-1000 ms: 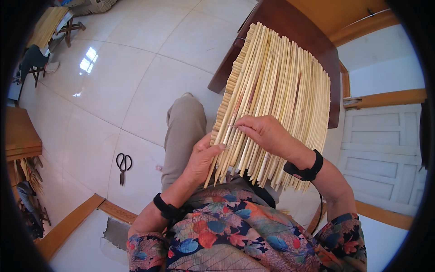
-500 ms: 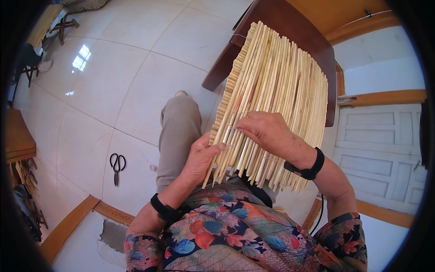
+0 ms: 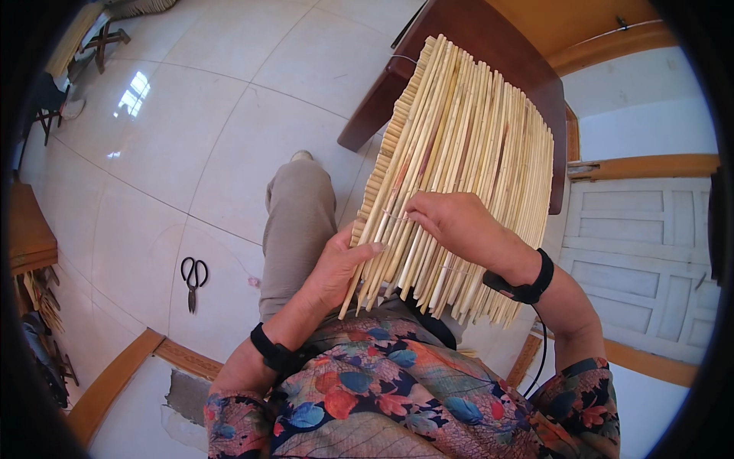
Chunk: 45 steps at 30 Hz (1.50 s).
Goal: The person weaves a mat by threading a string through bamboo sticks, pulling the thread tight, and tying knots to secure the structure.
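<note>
A mat of pale, straw-coloured stalks lies slanted over my lap, its far part resting against a dark red wooden piece of furniture. The stalks run side by side, bound by thin cross threads. My left hand grips the mat's left edge, the thumb on top and the fingers out of sight beneath. Above the stalks, my right hand is closed in a pinch on a thin pale string, which runs left to the outer stalks. Its fingertips are partly hidden.
Black-handled scissors lie on the tiled floor to the left. The dark red wooden furniture stands beyond the mat. A wooden cabinet is at the far left, and a white panelled door at the right.
My right hand has shifted slightly right, away from the mat's left edge, and more string shows between it and the outer stalks. The left hand keeps its grip.
</note>
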### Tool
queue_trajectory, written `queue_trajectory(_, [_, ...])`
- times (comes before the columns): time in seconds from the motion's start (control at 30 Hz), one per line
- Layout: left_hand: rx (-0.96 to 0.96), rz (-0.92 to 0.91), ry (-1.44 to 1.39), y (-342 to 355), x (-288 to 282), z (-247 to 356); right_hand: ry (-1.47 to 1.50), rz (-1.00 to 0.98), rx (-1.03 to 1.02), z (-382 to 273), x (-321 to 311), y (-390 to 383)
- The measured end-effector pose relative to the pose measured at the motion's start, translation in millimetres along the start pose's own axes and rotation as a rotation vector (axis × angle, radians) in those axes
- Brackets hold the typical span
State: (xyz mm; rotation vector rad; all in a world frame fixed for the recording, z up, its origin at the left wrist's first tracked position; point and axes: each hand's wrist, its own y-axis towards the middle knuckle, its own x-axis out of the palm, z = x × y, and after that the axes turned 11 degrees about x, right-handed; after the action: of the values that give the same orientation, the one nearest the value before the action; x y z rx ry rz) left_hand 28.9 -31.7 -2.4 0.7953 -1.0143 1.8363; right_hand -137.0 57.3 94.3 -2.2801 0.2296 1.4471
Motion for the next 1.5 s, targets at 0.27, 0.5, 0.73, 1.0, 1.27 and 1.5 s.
queue_trajectory(0.27, [0.009,0.008,-0.003,-0.2,1.8,3.3,-0.207,-0.143,-0.031,-8.3,-22.5,-4.7])
queue_trajectory(0.5, [0.105,-0.054,0.149,-4.5,10.8,12.8,0.129,-0.04,-0.04,-15.8,-14.7,5.0])
queue_trajectory(0.73, [0.111,-0.091,0.169,-9.4,20.4,16.5,0.163,-0.041,-0.076,-11.4,-20.5,-9.7])
queue_trajectory(1.0, [0.142,-0.134,0.225,-7.8,31.0,20.3,0.131,-0.023,-0.118,-7.9,-33.5,-17.5])
queue_trajectory(1.27, [0.132,-0.148,0.252,-7.5,34.6,20.2,0.122,-0.015,-0.154,-5.7,-38.0,-19.2])
queue_trajectory(1.5, [0.143,-0.137,0.264,-10.4,36.2,19.3,0.11,-0.062,-0.105,-8.8,-40.6,-21.7])
